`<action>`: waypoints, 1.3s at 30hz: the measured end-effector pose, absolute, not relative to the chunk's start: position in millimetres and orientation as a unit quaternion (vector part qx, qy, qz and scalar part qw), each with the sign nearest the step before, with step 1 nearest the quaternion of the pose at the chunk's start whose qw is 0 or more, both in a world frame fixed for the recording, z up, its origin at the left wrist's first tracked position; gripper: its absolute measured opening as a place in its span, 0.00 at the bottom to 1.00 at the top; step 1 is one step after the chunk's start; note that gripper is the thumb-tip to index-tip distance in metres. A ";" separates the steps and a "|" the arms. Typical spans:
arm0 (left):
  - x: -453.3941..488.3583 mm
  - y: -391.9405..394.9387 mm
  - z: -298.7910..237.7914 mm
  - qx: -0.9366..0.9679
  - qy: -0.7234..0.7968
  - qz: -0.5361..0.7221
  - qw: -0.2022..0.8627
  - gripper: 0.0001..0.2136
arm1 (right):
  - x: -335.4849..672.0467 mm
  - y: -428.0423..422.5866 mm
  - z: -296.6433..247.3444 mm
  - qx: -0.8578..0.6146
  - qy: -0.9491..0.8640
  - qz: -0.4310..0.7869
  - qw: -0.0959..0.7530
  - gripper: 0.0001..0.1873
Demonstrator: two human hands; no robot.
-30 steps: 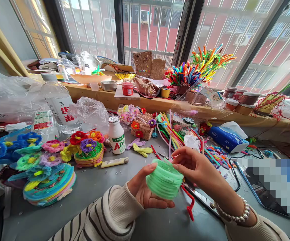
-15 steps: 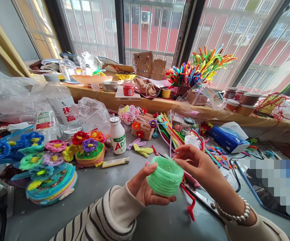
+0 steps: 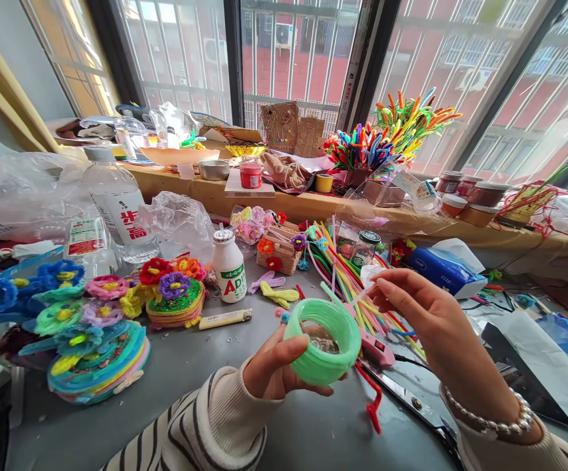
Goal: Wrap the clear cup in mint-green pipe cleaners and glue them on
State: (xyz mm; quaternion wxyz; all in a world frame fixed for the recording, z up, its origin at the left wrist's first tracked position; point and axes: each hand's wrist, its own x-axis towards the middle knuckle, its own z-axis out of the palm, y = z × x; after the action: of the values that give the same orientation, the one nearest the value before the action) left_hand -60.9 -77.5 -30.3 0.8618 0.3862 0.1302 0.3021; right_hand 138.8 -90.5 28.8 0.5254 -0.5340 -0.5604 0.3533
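Left hand (image 3: pixel 271 371) pinches green coiled ring (image 3: pixel 326 373), mouth tilted toward wearer, left of and below right hand (image 3: pixel 426 317), fingertips bunched, pinch contents unclear.

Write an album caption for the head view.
Near bright fuzzy flowers, the left hand holds a round green craft above a gray table, the right hand hovering beside it.

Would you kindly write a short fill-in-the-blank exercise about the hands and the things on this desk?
1. The left hand holds a ring-shaped piece whose colour is ____.
2. The right hand has a beaded ____ around its wrist.
3. The pale yellow lighter lies in front of a white ____.
4. The tissue box is mainly ____ in colour.

Missing words: green; bracelet; bottle; blue.
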 end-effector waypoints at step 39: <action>-60.6 -93.5 -16.9 0.568 0.078 0.419 0.705 0.41 | 198.7 -85.9 56.0 -0.492 -0.381 0.225 0.750 0.11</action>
State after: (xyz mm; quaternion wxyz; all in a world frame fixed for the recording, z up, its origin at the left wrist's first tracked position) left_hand -60.6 -93.5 -16.9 0.7045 0.5677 0.0777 0.4187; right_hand 198.7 -85.9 56.0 0.7497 -0.4924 -0.3808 0.2247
